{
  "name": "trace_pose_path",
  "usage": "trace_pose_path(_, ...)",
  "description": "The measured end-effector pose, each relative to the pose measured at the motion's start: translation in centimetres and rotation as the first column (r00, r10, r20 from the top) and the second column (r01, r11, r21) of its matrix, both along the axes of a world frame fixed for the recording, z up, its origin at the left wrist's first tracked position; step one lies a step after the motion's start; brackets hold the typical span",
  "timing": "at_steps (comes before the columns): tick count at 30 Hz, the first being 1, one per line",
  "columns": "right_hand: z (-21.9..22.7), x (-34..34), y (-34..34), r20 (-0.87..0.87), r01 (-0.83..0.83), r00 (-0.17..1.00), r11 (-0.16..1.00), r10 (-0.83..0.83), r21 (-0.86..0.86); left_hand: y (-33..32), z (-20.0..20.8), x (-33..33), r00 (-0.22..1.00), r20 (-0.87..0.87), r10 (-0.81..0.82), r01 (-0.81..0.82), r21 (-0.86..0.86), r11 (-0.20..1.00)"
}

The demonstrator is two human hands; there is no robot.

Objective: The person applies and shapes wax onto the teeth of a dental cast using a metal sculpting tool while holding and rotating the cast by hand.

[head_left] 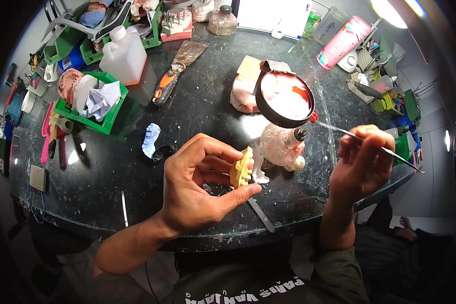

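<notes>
Your dark shirt [213,274] is nearest, just off the near edge of the black worktop [93,190]. Above that edge, your left hand [192,182] has thumb and fingertips clamped on a yellow tooth model [241,169], held up near the worktop's middle. Your right hand [362,161], toward the worktop's right edge, is closed around a thin metal tool [335,127]; its red tip is at the rim of a round black pan [283,121] with red material inside, though you cannot tell whether they touch. On the pan's near side stands a rounded bottle [279,144]; a white piece [259,169] is between it and the model. Close to the near edge lies a flat metal blade [261,215]. Left of your left hand lies a blue moulded piece [150,141], and toward the far left corner, a green box [111,119].
</notes>
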State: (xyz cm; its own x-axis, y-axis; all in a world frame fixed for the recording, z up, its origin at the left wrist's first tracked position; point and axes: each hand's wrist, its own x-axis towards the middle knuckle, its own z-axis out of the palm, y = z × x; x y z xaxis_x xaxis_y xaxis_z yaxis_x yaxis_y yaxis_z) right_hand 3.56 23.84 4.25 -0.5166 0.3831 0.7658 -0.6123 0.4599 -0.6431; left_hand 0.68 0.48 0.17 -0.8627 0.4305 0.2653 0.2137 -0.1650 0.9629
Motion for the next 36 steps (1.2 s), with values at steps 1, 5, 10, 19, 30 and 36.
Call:
trace_pose_path(1,0.0,0.4,0.4,0.027,-0.024,0.999,1.000,0.023,0.020,0.0,0.0,0.0,1.000,0.022,-0.014,0.014,0.013,1.000)
trace_pose_path(5,-0.5,0.3,0.2,0.113,-0.016,0.994,1.000,0.014,0.010,-0.2,0.7,0.2,0.976,0.200,-0.086,0.079,0.039,0.996)
trace_pose_path(10,-1.0,0.9,-0.6,0.108,-0.138,0.985,0.990,0.133,0.041,-0.2,0.8,-0.1,0.860,0.443,-0.253,0.178,0.205,0.962)
trace_pose_path(19,-1.3,2.5,-1.7,0.169,-0.344,0.934,0.917,0.313,0.201,-0.3,0.5,-0.3,0.726,0.570,-0.386,0.244,0.311,0.919)
trace_pose_path(30,-1.2,2.7,-1.7,0.258,-0.410,0.902,0.876,0.347,0.253,-0.4,0.9,-0.1,0.705,0.585,-0.401,0.230,0.345,0.910)
trace_pose_path(36,-1.2,2.7,-1.7,0.262,-0.409,0.902,0.874,0.343,0.262,-0.4,1.0,-0.1,0.703,0.589,-0.399,0.242,0.329,0.913)
